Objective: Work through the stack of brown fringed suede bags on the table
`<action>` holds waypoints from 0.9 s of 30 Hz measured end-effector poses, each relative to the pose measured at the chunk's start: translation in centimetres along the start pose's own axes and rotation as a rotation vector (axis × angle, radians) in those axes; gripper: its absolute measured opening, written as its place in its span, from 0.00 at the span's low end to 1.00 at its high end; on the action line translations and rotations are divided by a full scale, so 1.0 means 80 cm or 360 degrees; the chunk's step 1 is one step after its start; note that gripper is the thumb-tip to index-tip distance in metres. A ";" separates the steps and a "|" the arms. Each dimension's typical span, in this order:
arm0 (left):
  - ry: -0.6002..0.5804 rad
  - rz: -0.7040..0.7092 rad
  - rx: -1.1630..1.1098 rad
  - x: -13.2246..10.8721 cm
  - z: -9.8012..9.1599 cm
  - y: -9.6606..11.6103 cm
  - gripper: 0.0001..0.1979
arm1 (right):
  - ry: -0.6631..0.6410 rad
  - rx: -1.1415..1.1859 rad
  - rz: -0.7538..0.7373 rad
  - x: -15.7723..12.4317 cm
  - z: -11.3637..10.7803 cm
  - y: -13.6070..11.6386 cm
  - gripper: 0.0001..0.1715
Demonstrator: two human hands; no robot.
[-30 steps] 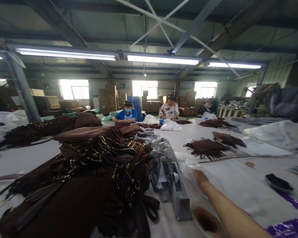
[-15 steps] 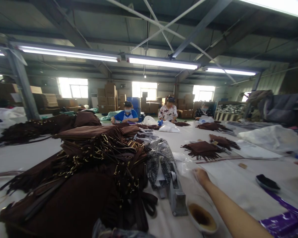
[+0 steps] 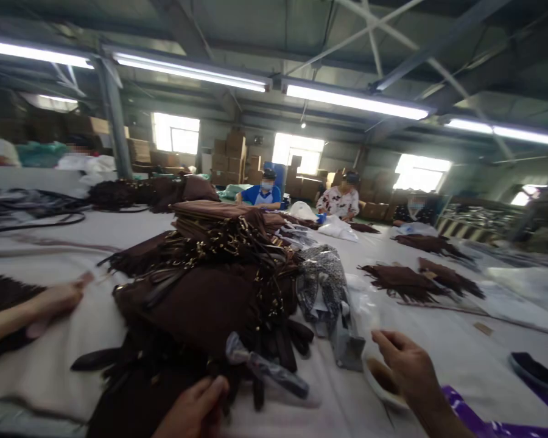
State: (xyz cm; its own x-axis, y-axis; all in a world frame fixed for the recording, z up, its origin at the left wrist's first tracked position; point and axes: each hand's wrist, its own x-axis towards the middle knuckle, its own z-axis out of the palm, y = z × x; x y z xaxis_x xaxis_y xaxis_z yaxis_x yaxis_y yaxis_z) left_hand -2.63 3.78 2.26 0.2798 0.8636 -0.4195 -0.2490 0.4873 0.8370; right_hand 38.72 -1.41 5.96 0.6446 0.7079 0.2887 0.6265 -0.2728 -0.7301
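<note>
Workshop ceiling: strip lights [image 3: 356,100] are hanging beneath a metal-framed roof; stacked cartons [image 3: 231,158] are standing near the far windows.
White tabletop [image 3: 475,368]: is bearing dark brown bags; co-workers [image 3: 340,202] are sitting along its far side.
Bag pile, gold-toned hardware [image 3: 251,243]: is standing beyond the left hand [image 3: 194,404], with a large front bag [image 3: 201,304] slumping toward the wearer.
Lower dark brown bag [image 3: 132,389]: is lying to the left of the left hand's fingers and beyond them, below the front bag; it is running out of the picture, so its long axis cannot be told.
Left-hand grip: thumb and bent fingers are resting together against the lower bag; whether they are pinching fabric, blur is hiding.
Nearer hand: left, touching; the right hand [image 3: 406,359] is hovering well apart.
Right-hand grip: thumb and forefinger are pressing tip to tip beside or over a bowl [image 3: 390,398]; nothing is showing between them.
Plastic-wrapped bundle [image 3: 278,374]: is lying between the hands, nearer the left, its long axis slanting from upper left to lower right.
Tape dispenser [image 3: 349,344]: is standing just left of the bowl.
Co-worker's hand [image 3: 61,298]: is reaching in from the left edge, apart from the pile.
</note>
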 end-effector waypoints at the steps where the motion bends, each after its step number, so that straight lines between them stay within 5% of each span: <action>1: -0.0041 -0.0015 -0.0092 -0.004 -0.001 0.001 0.22 | -0.0071 0.0085 -0.0105 -0.029 0.017 -0.024 0.23; 6: -0.0288 -0.0135 -0.0385 -0.019 -0.011 0.008 0.15 | -0.0421 0.0425 -0.0756 -0.149 0.104 -0.124 0.14; 11: -0.0413 -0.0098 -0.0567 -0.026 -0.032 0.005 0.11 | -0.0740 0.0504 -0.1138 -0.205 0.154 -0.163 0.09; 18: -0.0475 -0.0043 -0.0593 -0.027 -0.041 -0.002 0.14 | -0.0784 0.0268 -0.0942 -0.227 0.166 -0.167 0.16; 22: -0.0360 0.0063 -0.0394 -0.016 -0.038 -0.010 0.17 | -0.0906 0.0108 -0.0805 -0.233 0.162 -0.162 0.20; 27: -0.0147 0.0166 0.0147 -0.018 -0.033 -0.001 0.20 | -0.0625 0.0145 -0.1135 -0.225 0.146 -0.179 0.19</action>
State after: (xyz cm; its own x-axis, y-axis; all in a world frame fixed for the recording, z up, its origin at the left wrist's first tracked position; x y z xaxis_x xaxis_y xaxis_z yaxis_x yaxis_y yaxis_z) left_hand -5.49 2.80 1.85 0.3417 0.8912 -0.2984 -0.1959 0.3780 0.9048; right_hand 13.04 -2.65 3.97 -0.1066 0.8724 0.4769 0.7791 0.3714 -0.5051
